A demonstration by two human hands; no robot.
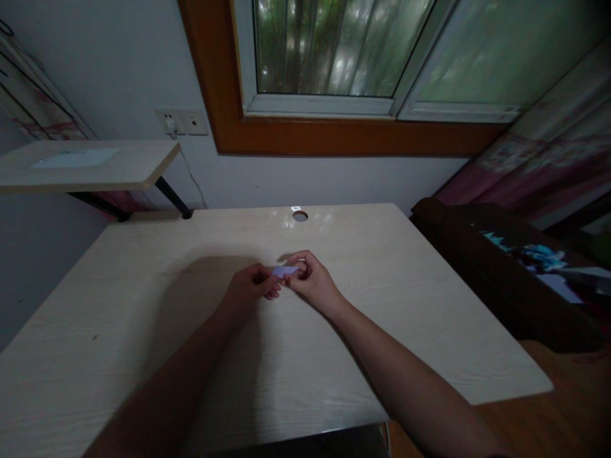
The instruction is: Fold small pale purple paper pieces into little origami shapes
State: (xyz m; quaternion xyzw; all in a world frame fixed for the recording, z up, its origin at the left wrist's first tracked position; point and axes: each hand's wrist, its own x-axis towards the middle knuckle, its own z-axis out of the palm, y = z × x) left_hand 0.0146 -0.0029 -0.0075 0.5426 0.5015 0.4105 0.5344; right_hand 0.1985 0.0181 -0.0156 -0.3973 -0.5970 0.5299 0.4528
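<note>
- You had the lavender piece [285, 271], likely paper, stretched between both hands over the middle of the desk [410, 305], nearer you than the round hole [300, 217]
- Your left hand [248, 284] pinched its left end, thumb against fingers
- Your right hand [312, 280] gripped the right end between thumb and fingers, with the upper fingers arched over the far side
- Couldn't tell if the piece touched the desk or sat just above it
- Done, in my judgement: piece picked up, both ends under control
- Not done: neither hand had let go, piece not set down
- Folds or creases too small to make out, ends hidden by your fingers, so couldn't say how much handling was left
- Raised shelf [138, 160] stood well apart on the left, untouched
</note>
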